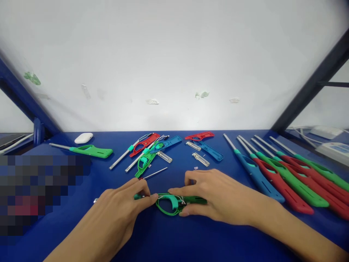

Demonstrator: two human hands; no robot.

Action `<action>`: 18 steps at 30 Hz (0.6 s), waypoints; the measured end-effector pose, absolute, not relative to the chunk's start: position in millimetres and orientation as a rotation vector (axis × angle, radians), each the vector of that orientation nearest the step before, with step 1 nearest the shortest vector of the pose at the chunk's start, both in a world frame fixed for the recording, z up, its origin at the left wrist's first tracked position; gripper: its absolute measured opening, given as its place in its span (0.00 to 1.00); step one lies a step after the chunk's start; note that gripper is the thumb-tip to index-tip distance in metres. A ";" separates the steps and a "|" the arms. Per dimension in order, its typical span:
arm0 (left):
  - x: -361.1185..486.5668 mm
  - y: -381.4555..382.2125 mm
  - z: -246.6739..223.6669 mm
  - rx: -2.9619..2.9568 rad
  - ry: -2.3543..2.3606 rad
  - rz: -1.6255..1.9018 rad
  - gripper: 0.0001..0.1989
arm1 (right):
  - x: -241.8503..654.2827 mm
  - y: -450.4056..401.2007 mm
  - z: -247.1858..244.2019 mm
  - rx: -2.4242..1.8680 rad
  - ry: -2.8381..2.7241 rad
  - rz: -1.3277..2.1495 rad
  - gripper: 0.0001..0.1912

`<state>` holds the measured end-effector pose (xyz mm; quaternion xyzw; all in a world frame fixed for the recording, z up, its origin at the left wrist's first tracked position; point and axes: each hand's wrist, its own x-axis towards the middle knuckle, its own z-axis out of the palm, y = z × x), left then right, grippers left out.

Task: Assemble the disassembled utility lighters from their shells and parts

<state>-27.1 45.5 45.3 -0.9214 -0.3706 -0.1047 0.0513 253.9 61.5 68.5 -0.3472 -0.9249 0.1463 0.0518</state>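
A green lighter shell point(163, 210) lies open on the blue table at the front centre, with a teal trigger point(173, 202) and thin wires inside. My left hand point(124, 205) is closed on its left end, thumb and fingers pressed together near the shell's neck. Around the shell's right part, my right hand point(211, 196) pinches it between thumb and fingers. The shell's right end is partly hidden under that hand. Just behind my left hand lies a thin screwdriver point(156, 173), its handle mostly covered.
Several assembled lighters point(261, 178) lie at the right. Loose shells point(170, 143), metal tubes point(119, 159) and clear fuel tanks point(201, 159) lie behind my hands. A green lighter point(94, 150) and white case point(83, 138) are at the back left. Blue frame posts flank the table.
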 end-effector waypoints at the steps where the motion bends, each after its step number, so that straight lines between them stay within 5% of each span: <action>1: -26.4 46.6 46.0 -2.809 -1.130 -0.312 0.33 | 254.3 61.8 68.3 -1.048 -2.811 0.449 0.23; 12: -27.3 48.5 29.9 -2.751 -1.150 -0.456 0.31 | 257.1 62.4 74.7 -1.034 -2.724 0.363 0.23; 18: -16.2 37.9 39.4 -2.678 -1.170 -0.295 0.35 | 274.6 92.1 69.1 -1.532 -2.287 -0.065 0.26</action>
